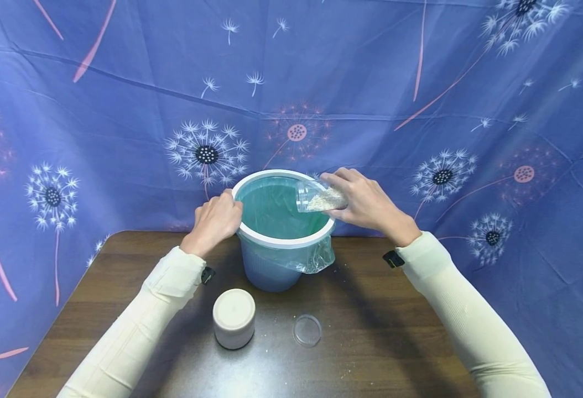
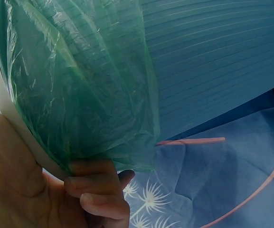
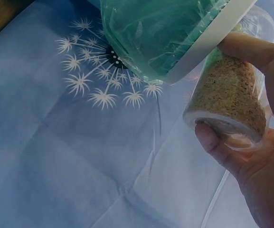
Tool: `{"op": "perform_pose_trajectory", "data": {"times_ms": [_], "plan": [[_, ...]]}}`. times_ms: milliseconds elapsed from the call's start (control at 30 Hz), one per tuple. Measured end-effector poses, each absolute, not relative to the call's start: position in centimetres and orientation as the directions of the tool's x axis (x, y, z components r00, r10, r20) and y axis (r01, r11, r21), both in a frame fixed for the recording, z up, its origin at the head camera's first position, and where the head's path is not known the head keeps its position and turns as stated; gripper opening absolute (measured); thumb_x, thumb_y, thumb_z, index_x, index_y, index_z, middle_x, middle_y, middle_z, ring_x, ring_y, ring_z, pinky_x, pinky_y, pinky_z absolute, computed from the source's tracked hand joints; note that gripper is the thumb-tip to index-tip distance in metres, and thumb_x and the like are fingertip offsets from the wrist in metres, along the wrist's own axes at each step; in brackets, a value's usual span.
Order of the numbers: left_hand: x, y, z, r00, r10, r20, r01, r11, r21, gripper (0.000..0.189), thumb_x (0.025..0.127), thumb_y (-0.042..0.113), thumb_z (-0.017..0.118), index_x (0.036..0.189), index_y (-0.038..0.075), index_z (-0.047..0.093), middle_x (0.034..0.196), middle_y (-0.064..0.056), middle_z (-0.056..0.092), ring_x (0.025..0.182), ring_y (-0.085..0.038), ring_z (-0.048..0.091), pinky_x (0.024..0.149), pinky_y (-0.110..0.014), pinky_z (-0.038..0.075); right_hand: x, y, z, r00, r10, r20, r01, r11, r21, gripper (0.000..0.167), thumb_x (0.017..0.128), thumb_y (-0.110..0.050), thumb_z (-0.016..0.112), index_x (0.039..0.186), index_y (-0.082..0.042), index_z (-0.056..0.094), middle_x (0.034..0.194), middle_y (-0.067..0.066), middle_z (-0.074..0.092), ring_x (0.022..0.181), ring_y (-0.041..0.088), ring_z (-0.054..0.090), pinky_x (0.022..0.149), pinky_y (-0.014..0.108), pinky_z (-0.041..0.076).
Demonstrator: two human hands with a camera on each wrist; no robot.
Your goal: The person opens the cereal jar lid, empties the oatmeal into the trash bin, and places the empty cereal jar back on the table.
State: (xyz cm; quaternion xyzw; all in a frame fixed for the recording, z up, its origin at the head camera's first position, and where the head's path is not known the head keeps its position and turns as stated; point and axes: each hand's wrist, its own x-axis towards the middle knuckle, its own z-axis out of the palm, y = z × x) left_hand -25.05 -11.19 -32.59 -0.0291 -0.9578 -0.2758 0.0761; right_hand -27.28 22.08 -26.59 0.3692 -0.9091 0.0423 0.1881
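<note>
A blue ribbed bin (image 1: 269, 271) with a white rim (image 1: 291, 242) stands on the table, lined with a thin green plastic bag (image 2: 94, 90) folded over the outside. My left hand (image 1: 217, 220) grips the rim at the left, its fingers (image 2: 99, 183) curled against the bag in the left wrist view. In my right hand (image 1: 363, 202) is a clear jar (image 3: 227, 95), part filled with pale tan flakes or grains. The jar lies tilted over the bin's right rim, mouth toward the inside. My thumb and fingers wrap round its base end.
On the brown wooden table (image 1: 381, 342), a beige round container (image 1: 234, 318) stands in front of the bin. A clear round lid (image 1: 307, 330) lies to its right, with small crumbs scattered nearby. A blue dandelion-print cloth (image 1: 371, 72) hangs close behind the bin.
</note>
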Motion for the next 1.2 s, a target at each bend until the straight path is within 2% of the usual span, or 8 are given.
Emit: {"op": "perform_pose_trajectory", "data": {"times_ms": [300, 1200], "plan": [[-25.17, -11.09, -32.60, -0.987, 0.014, 0.159, 0.096, 0.849, 0.520, 0.045, 0.108, 0.026, 0.036, 0.131, -0.005, 0.058, 0.119, -0.031, 0.069, 0.112, -0.053, 0.068, 0.096, -0.067, 0.047, -27.41, 22.12, -26.50, -0.642, -0.673, 0.366, -0.697, 0.712, 0.086, 0.075, 0.087, -0.035, 0.090, 0.151, -0.010, 0.060, 0.133, 0.016, 0.064, 0.111, 0.036, 0.064, 0.072, 0.054, 0.059], [-25.04, -11.12, -32.64, -0.988, 0.003, 0.154, 0.084, 0.851, 0.518, 0.043, 0.107, 0.026, 0.037, 0.128, -0.004, 0.058, 0.120, -0.031, 0.069, 0.113, -0.054, 0.067, 0.095, -0.067, 0.047, -27.26, 21.64, -26.24, -0.661, -0.669, 0.340, -0.686, 0.722, 0.090, 0.077, 0.085, -0.033, 0.091, 0.151, -0.012, 0.059, 0.126, 0.013, 0.066, 0.105, 0.031, 0.062, 0.069, 0.049, 0.058]]}}
